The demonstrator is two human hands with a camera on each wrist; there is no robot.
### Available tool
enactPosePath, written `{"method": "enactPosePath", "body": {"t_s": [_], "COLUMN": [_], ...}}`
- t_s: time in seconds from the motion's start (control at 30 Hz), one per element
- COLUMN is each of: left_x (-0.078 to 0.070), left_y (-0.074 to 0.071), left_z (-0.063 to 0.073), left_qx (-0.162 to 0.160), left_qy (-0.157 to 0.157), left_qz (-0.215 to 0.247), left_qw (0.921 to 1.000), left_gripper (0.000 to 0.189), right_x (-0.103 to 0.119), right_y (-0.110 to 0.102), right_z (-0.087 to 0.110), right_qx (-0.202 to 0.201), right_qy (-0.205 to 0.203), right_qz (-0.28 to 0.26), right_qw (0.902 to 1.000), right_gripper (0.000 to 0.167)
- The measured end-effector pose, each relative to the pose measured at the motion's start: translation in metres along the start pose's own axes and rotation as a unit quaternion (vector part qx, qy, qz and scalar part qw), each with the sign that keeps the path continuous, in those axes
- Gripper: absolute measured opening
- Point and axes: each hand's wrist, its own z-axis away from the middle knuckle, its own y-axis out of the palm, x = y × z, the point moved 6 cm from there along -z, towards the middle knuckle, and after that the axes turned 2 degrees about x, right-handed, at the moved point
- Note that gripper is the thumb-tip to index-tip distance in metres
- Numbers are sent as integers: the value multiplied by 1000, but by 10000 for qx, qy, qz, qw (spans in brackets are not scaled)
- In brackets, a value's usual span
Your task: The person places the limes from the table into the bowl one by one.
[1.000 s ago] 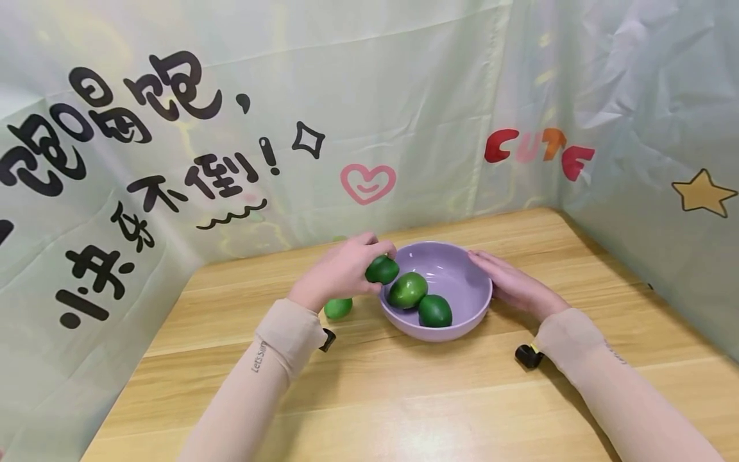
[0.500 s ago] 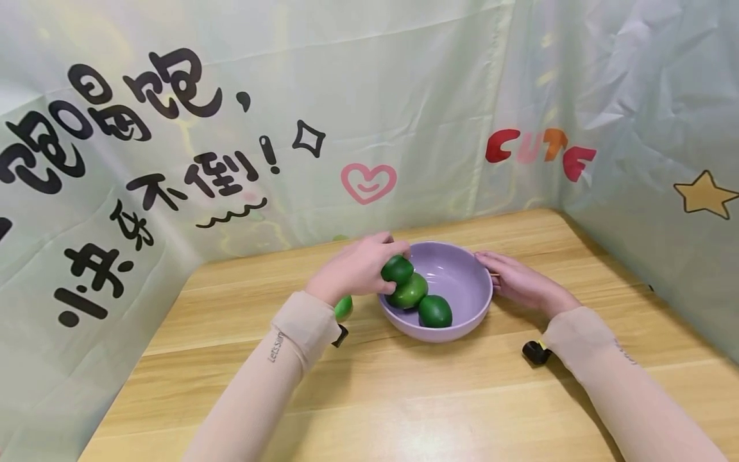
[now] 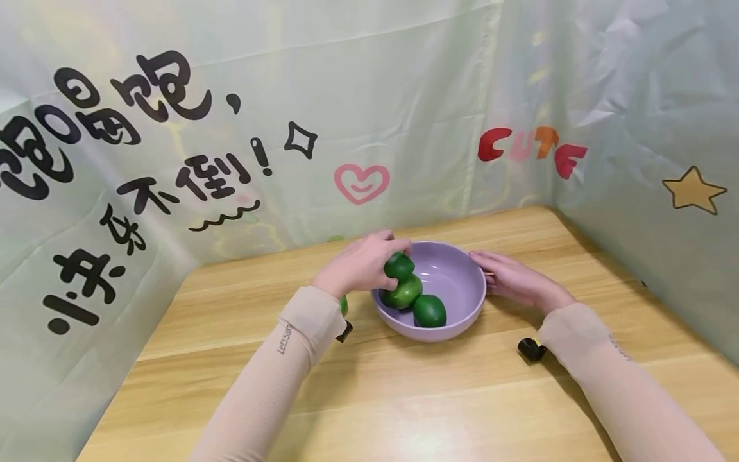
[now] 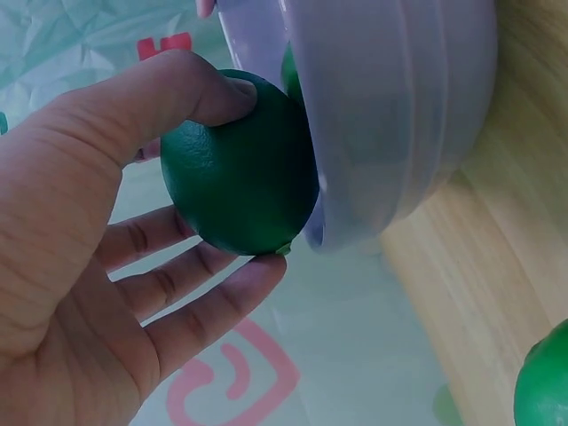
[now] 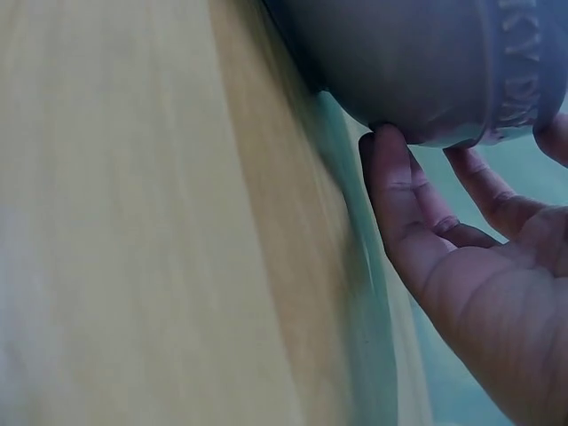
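Note:
My left hand (image 3: 364,263) holds a dark green lime (image 3: 399,266) at the left rim of a purple bowl (image 3: 456,282). In the left wrist view the thumb presses on this lime (image 4: 235,169), fingers are bent beneath it, and its right edge passes behind the rim. Below it in the bowl lies a lighter green lime (image 3: 404,294); whether the two touch I cannot tell. Another dark lime (image 3: 430,312) sits near the bowl's front. My right hand (image 3: 519,279) touches the bowl's right side, fingertips against the outer wall (image 5: 417,71) in the right wrist view.
One more bright green lime (image 4: 546,382) is on the wooden table (image 3: 416,391), mostly hidden behind my left wrist in the head view. Printed cloth (image 3: 427,128) walls off the back and both sides.
My left hand has carried the dark lime rightward from beside the left rim to above the lighter lime. My right hand stays at the bowl's side. The view has shifted slightly.

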Motion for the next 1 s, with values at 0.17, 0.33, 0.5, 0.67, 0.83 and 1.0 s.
{"method": "enactPosePath", "body": {"t_s": [0.17, 0.33, 0.5, 0.67, 0.83, 1.0], "left_x": [-1, -5, -11, -14, -20, -25], "left_y": [-1, -3, -5, -2, 2, 8], "left_z": [-4, -11, -21, -29, -37, -46], "left_qx": [33, 101, 82, 146, 179, 155], "left_qy": [-72, -141, -91, -32, 111, 180], "left_qz": [37, -21, -50, -39, -55, -80], "left_qw": [10000, 9998, 9999, 9999, 9998, 9997], "left_gripper": [56, 54, 54, 56, 58, 59], "right_x": [1, 3, 2, -1, -2, -4], "right_y": [1, 1, 0, -2, -3, -4], "right_z": [-1, -1, 0, -1, -2, -3], "right_qx": [14, -13, -29, -50, -21, 2], "right_qy": [-13, 6, -22, -39, -81, -76], "right_qz": [-38, -55, -53, -44, -14, -117], "right_qw": [10000, 10000, 10000, 10000, 10000, 9999], "right_gripper": [74, 73, 72, 71, 74, 76]}}
